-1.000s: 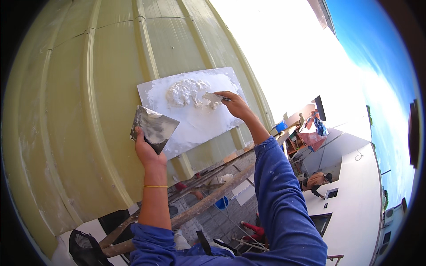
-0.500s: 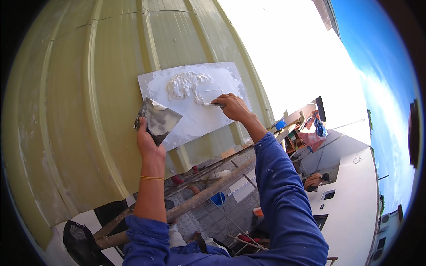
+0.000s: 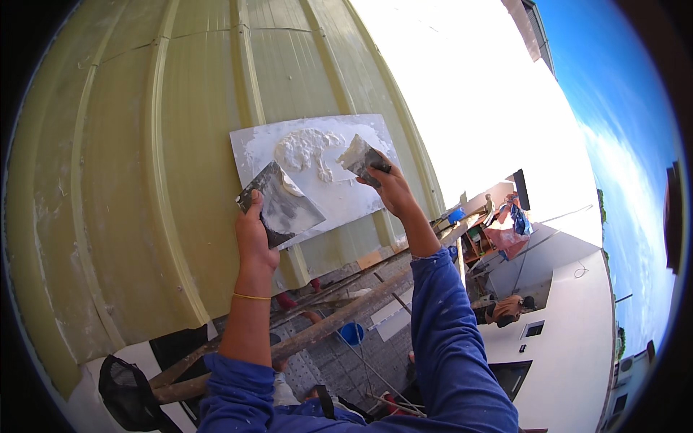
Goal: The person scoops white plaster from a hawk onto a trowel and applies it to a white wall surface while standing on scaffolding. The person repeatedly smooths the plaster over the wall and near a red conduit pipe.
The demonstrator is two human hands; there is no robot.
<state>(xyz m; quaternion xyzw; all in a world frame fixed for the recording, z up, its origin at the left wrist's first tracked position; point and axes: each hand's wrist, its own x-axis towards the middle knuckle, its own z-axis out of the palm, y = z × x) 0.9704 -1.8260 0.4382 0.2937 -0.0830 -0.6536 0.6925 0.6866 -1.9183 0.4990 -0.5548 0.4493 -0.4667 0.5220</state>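
White putty, a lumpy wet mound [image 3: 307, 148], sits on a pale smeared rectangular patch [image 3: 317, 173] spread across the ribbed yellow-green wall panel [image 3: 144, 180] straight ahead of me in the head view. From where I sit watching this feed, the mound lies in the upper middle of the patch, between the two tools and a little above them.

My left hand [image 3: 254, 242] is raised with its fingers wrapped tight around the lower edge of a wide flat grey metal trowel blade [image 3: 281, 206]. The blade tilts up to the right, its top corner reaching the patch just below the mound, with a streak of white along that upper edge. A thin yellow band [image 3: 251, 296] circles the left wrist.

My right hand [image 3: 393, 189] is higher and to the right, fingers clamped on the dark handle of a small putty knife [image 3: 361, 157]. Its blade is caked in white and lies against the right part of the patch, just beside the mound; I cannot tell whether it touches the mound itself. Both arms wear blue sleeves [image 3: 455, 346], the left pushed back to the elbow.

Below the arms, long wooden poles [image 3: 325, 328] run slantwise, with a small blue bucket [image 3: 351, 333] on the ground under them. Farther right a person in brown [image 3: 505, 309] crouches near a white building wall [image 3: 570, 325]. Blue sky [image 3: 621, 108] fills the right rim.
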